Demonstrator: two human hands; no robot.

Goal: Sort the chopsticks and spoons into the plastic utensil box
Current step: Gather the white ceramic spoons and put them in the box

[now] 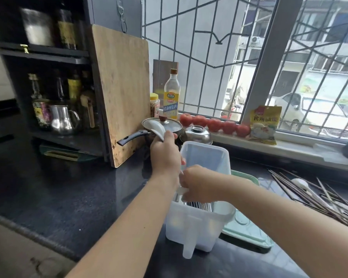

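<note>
A translucent white plastic utensil box (201, 223) stands on the dark counter, with metal utensils showing inside near its front. My left hand (165, 155) grips the handle of a white ceramic spoon (156, 128), bowl pointing up and left, above the box's left rim. Over the box's opening, my right hand (197, 184) pinches something white; what it is I cannot tell. A pile of dark chopsticks (317, 197) lies at the right on the counter, and among them a white spoon (301, 184).
A pale green tray (251, 235) lies under and right of the box. Behind are a lidded saucepan (163, 125), a steel lid (197, 134), a bottle (171, 95), tomatoes (214, 124) on the sill, and a leaning wooden cutting board (123, 93).
</note>
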